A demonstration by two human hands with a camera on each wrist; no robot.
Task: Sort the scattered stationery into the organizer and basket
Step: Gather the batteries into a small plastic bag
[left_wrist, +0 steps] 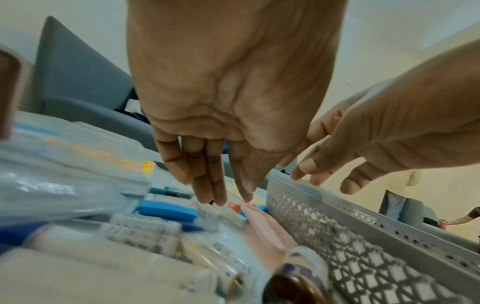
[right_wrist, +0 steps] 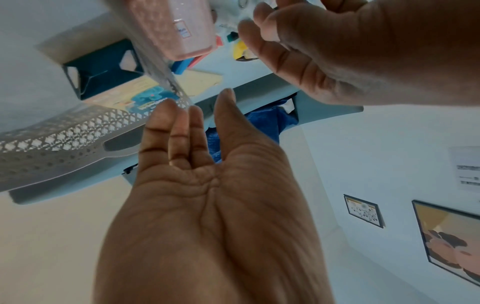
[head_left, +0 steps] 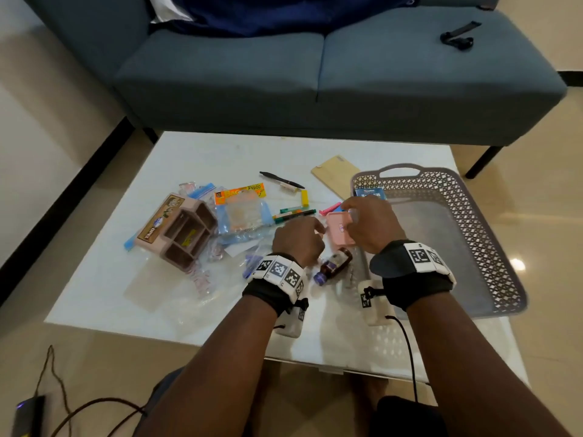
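Observation:
A pink-brown compartment organizer [head_left: 186, 231] lies on the left of the white table [head_left: 220, 152], and a grey lattice basket [head_left: 457, 216] [left_wrist: 337, 236] [right_wrist: 64, 133] stands on the right. Between them lies a pink box [head_left: 339, 230] [left_wrist: 265, 224] [right_wrist: 176, 30] beside the basket's left wall. My left hand [head_left: 315, 228] [left_wrist: 223, 195] hovers just left of the box, fingers straight and pointing down, holding nothing. My right hand [head_left: 350, 212] [right_wrist: 197, 102] is over the box's right edge and the basket rim, fingers straight and empty.
Markers [head_left: 293, 214], a black pen [head_left: 280, 179], a yellow eraser [head_left: 304, 197] and clear plastic bags [head_left: 243, 212] lie mid-table. A brown bottle [head_left: 336, 264] lies near my wrists. A blue packet [head_left: 369, 193] sits in the basket. A blue sofa [head_left: 315, 74] stands behind the table.

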